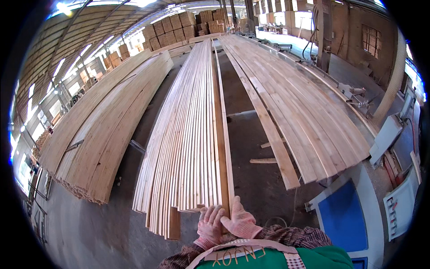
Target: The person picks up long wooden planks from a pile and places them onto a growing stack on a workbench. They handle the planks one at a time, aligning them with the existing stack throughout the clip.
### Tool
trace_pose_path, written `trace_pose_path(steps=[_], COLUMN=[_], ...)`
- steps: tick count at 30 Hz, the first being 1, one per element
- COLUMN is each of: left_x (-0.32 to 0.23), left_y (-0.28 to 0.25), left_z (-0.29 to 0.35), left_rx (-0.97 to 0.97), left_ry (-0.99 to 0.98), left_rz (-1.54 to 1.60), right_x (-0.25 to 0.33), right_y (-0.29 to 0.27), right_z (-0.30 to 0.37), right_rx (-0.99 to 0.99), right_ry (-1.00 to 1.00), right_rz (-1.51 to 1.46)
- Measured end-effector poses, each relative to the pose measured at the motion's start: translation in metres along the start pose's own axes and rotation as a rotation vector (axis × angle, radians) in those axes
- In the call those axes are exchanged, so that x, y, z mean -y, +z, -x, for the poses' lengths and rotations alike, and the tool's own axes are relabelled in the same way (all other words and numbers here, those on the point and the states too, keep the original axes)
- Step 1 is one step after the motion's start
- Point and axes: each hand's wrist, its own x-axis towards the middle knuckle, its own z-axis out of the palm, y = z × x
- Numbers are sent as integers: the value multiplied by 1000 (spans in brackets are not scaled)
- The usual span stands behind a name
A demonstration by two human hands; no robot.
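Both of my hands wear pinkish work gloves and are close together at the near end of a long stack of narrow wooden planks (179, 148) standing on edge. My left hand (210, 225) has its fingers curled over the end of the rightmost plank (220, 152), beside the stack's stepped ends. My right hand (242, 220) grips that same plank end from the right, its thumb side touching my left hand. A thin gap separates this plank's upper part from the stack. The undersides of both hands are hidden.
Wide boards (300, 112) lie flat side by side to the right. A thick pile of boards (112, 125) is on the left. A white machine with a blue panel (344, 216) stands at my lower right. Stacked wood bundles (172, 29) rise at the back.
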Motion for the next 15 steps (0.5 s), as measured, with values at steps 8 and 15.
trace_pose_path(steps=[8, 15], left_x=[11, -12], left_y=[9, -16], left_z=[-2, -7], left_rx=[215, -18], left_ry=[-142, -20], left_rz=[-36, -10], right_x=[11, -16], right_y=[22, 15], right_z=[-4, 5], right_rx=[-79, -90], right_ry=[-150, -167], right_rz=[354, 89])
